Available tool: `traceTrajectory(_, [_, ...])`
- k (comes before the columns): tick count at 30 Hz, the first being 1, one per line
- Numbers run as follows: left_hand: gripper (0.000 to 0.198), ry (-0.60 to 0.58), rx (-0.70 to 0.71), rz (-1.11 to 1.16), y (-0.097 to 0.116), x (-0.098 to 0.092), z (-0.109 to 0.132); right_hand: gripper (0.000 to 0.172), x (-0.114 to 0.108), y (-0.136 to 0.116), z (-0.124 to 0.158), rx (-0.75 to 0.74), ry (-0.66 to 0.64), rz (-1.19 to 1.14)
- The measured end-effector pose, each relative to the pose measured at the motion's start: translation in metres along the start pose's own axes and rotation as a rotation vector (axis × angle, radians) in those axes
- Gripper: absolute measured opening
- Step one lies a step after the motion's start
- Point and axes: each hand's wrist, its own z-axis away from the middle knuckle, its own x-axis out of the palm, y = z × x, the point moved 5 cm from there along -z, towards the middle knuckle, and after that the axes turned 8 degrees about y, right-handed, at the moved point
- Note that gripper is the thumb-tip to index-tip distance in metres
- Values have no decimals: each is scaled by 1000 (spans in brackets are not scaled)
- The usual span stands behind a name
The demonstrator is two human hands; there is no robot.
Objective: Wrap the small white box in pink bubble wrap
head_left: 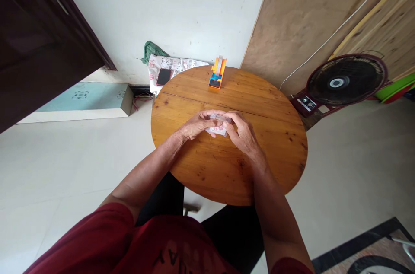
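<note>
Above the middle of a round wooden table (210, 170), both hands meet at a small whitish packet with pink or red print (218, 129); its wrapping looks clear and shiny. My left hand (199, 125) grips it from the left, thumb across its near face and fingers partly behind it. On the other side, my right hand (239, 129) pinches its upper right edge between thumb and fingers. What the packet contains cannot be made out. Beyond the hands, near the table's far edge, stands an orange and blue tape dispenser (218, 74).
Behind the table, a dark phone-like slab with a red rim (164, 76) lies on a printed white sack (186, 64), beside a green bag (154, 50). A large round fan (346, 79) stands at the right. A dark door (42, 40) and a pale blue step (81, 97) are at the left.
</note>
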Motion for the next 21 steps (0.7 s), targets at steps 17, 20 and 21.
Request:
traceTrajectory(17, [55, 42, -26, 6, -3, -4, -3, 32, 2, 4, 1, -80, 126, 213])
traceTrajectory(20, [53, 59, -17, 19, -2, -5, -3, 30, 0, -1, 0, -127, 142, 187])
traceTrajectory(21, [53, 60, -18, 18, -3, -5, -4, 30, -1, -3, 0, -138, 148, 179])
